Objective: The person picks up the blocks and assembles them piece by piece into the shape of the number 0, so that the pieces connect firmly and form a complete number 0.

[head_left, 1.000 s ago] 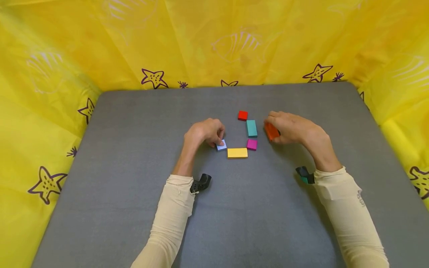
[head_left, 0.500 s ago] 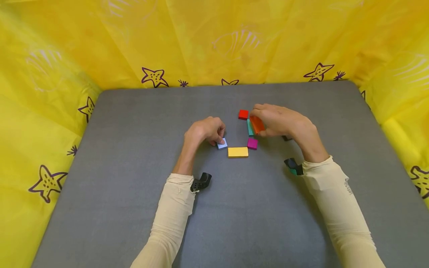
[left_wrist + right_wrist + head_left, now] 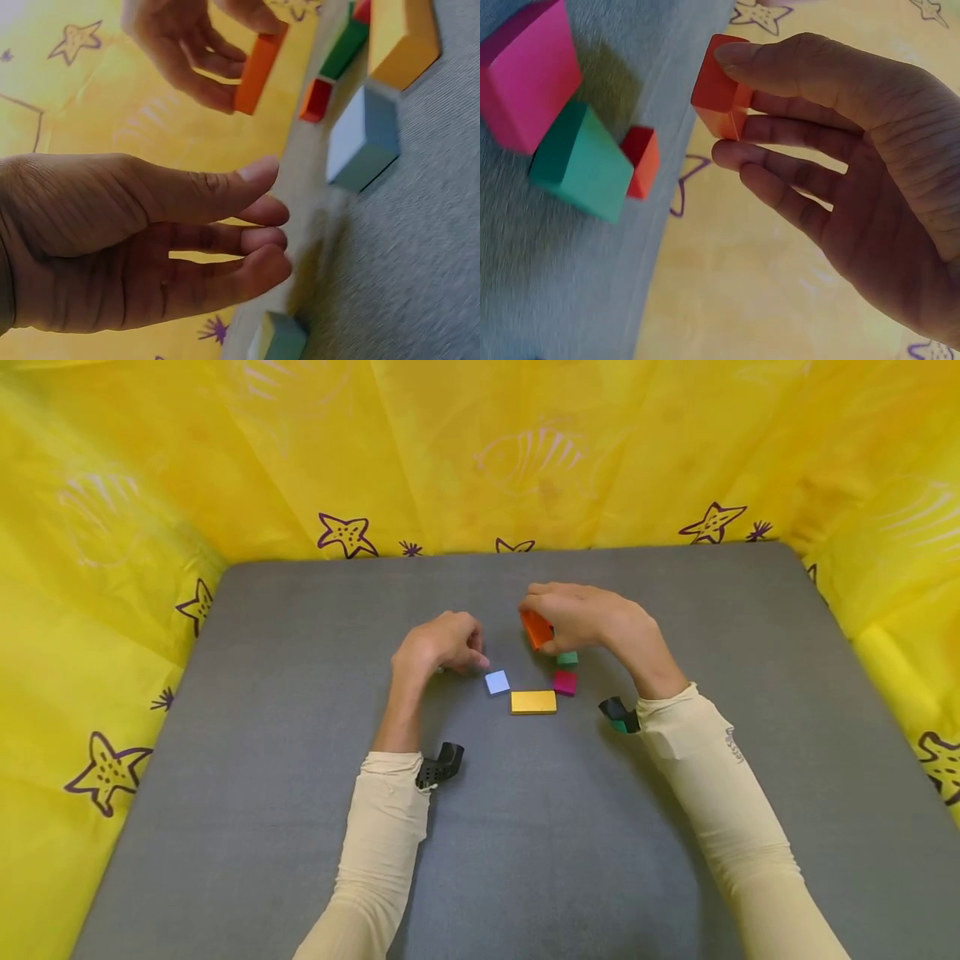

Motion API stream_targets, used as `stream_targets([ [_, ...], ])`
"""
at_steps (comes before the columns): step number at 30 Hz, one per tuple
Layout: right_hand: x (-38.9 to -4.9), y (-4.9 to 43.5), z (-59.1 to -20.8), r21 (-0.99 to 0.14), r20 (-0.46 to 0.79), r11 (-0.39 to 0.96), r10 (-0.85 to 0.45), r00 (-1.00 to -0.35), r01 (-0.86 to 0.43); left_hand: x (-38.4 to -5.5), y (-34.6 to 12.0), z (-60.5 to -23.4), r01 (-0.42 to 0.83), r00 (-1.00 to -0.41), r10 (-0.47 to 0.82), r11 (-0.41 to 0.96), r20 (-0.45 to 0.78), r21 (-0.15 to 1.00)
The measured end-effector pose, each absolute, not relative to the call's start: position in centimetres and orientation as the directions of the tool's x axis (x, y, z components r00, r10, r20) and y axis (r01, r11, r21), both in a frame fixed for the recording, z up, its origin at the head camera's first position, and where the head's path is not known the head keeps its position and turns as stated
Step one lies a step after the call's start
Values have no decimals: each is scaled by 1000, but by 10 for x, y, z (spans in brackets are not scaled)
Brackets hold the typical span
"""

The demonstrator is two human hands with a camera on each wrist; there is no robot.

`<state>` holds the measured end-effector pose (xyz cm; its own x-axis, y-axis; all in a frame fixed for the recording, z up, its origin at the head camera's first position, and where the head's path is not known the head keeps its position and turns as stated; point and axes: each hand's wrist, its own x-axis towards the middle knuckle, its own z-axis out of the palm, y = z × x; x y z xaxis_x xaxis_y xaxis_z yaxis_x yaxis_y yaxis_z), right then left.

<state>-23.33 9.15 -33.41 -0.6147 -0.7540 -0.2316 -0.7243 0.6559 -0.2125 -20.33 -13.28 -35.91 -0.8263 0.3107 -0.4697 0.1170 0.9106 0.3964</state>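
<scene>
My right hand (image 3: 573,614) pinches an orange block (image 3: 721,86) between thumb and fingers, held up off the table in the right wrist view. My left hand (image 3: 150,232) has loosely bent fingers with nothing between them, just left of a light blue block (image 3: 497,682). A yellow block (image 3: 533,702) lies near the blue one, and a magenta block (image 3: 566,682) sits at its right end. Behind the magenta block is a teal block (image 3: 583,163), partly covered by my right hand in the head view. A small red block (image 3: 640,161), hidden there, shows in both wrist views.
Another pale greenish block (image 3: 279,337) stands beneath the left hand, mostly hidden in the head view. Grey cloth covers the table (image 3: 300,652). Yellow patterned fabric (image 3: 450,452) hangs behind and along both sides.
My right hand has carried the orange block leftward, over the teal block and past it. The left hand has let go of the light blue block and drawn back left.
</scene>
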Motion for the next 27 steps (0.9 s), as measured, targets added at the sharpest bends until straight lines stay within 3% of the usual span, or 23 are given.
stream_targets([
  [6, -237, 69, -338, -216, -244, 649, -759, -604, -729, -204, -149, -357, 84, -919, 219, 921, -329, 379],
  [10, -242, 51, -345, -219, -264, 636, -769, -583, -740, -203, -158, -357, 18, -938, 139, 935, -318, 354],
  [19, -248, 25, -362, -234, -377, 661, -738, -560, -713, -199, -165, -355, -79, -865, 58, 965, -499, 251],
  [27, -247, 19, -368, -231, -406, 680, -717, -567, -696, -200, -166, -355, -85, -837, 64, 966, -544, 246],
])
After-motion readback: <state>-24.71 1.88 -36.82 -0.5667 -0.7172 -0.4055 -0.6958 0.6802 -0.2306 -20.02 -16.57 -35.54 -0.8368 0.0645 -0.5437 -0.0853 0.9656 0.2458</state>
